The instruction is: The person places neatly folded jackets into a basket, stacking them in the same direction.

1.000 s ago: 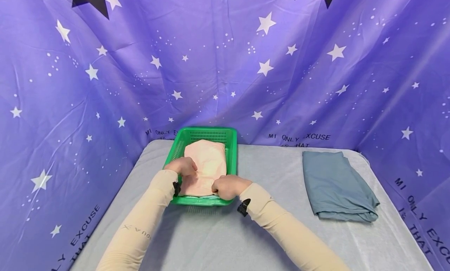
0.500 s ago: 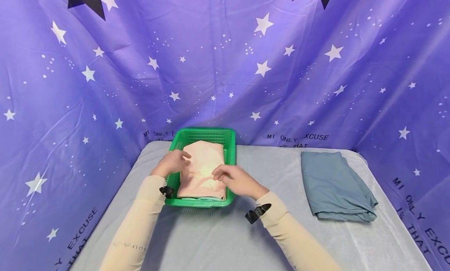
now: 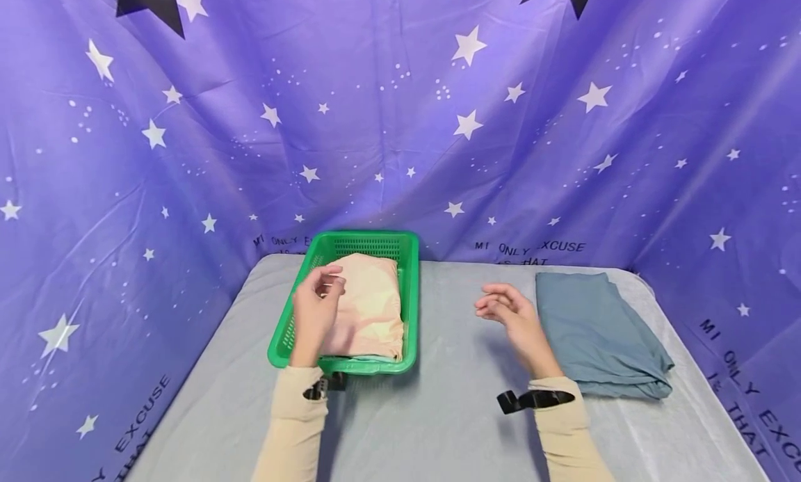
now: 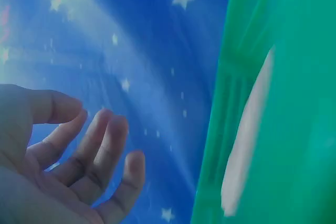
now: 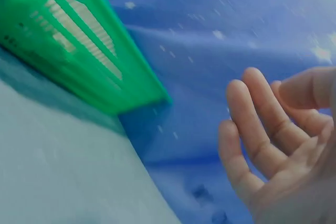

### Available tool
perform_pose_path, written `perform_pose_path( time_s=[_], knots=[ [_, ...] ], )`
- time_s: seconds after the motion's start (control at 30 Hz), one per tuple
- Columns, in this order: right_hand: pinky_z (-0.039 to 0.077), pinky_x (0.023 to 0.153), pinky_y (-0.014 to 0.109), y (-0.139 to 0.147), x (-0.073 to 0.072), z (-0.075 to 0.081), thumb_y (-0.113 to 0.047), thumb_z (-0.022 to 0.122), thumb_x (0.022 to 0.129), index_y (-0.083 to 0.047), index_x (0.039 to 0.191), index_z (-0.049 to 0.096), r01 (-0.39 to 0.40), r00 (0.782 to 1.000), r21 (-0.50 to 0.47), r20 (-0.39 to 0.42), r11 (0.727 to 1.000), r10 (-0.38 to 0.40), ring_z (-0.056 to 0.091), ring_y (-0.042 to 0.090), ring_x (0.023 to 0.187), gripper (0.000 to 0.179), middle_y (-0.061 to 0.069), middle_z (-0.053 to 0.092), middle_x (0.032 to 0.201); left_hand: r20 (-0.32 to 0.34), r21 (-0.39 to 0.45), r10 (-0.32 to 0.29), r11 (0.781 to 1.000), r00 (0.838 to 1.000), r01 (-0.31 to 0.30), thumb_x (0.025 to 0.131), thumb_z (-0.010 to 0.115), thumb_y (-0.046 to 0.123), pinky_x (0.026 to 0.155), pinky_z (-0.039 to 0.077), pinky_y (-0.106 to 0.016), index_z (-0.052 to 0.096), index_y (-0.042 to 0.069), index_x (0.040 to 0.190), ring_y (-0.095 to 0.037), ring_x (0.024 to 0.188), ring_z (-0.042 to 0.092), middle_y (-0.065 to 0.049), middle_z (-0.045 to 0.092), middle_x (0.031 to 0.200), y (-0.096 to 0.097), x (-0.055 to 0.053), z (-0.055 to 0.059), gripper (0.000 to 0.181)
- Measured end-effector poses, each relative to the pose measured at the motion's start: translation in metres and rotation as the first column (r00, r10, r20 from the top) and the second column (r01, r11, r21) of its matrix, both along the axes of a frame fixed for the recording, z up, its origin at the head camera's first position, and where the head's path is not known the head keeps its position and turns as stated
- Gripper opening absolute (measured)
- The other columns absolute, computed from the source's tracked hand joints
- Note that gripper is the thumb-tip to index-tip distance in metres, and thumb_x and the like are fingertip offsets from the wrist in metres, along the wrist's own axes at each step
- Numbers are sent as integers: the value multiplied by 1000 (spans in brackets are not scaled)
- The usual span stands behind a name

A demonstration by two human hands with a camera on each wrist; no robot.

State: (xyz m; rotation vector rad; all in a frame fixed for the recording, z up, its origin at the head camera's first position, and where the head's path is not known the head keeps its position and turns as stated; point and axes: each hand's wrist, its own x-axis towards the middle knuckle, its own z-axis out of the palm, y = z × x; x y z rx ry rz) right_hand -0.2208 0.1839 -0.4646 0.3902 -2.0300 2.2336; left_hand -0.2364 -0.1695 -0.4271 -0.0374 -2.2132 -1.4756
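A green plastic basket (image 3: 409, 287) stands at the back left of the table, a folded pale pink cloth (image 3: 369, 301) lying inside it. Under the cloth's near edge shows a strip of light green fabric (image 3: 363, 358). My left hand (image 3: 316, 311) hovers over the basket's left side, fingers loosely bent and holding nothing; the left wrist view shows that hand (image 4: 79, 156) beside the basket wall. Between basket and blue-grey cloth, my right hand (image 3: 516, 322) is in the air, relaxed and without anything in it. Folded, the blue-grey cloth (image 3: 601, 336) lies at the table's right.
The table (image 3: 432, 426) has a light grey cover. Purple curtains (image 3: 375, 106) with white stars hang behind it and along both sides. Each wrist wears a black strap, such as the right strap (image 3: 544, 399).
Both hands have let go of the pink cloth and lifted. My right hand has moved right, out of the basket, toward the blue-grey cloth; the left has stayed near the basket's left side.
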Motion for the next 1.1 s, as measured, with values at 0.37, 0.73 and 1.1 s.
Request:
perform_pose_path(
  time_s=[0.37, 0.73, 1.1],
  knots=[
    [60, 75, 22, 72, 34, -13, -1, 53, 104, -7, 106, 67, 311, 950, -293, 114, 904, -290, 74, 11, 75, 14, 0, 76, 86, -94, 252, -156, 952, 983, 175, 93, 69, 2, 68, 49, -20, 74, 13, 101, -11, 74, 61, -11, 71, 85, 116, 37, -22, 15],
    [59, 66, 20, 121, 48, -10, 5, 56, 101, -1, 106, 65, 594, 804, -290, 257, 751, -536, 71, 11, 65, 12, 1, 75, 78, 151, 321, -415, 879, 897, 353, 86, 70, 0, 59, 51, -17, 73, 11, 97, -1, 66, 61, -3, 71, 80, 236, 53, -81, 16],
    [53, 68, 10, 162, 53, -16, 7, 58, 96, -15, 98, 71, 700, 700, -57, 252, 712, -668, 69, 1, 69, 25, -11, 74, 75, 351, 502, -487, 819, 800, 278, 86, 71, 3, 58, 50, -19, 71, 5, 102, -20, 69, 67, 4, 69, 77, 294, 53, -103, 16]
  ],
)
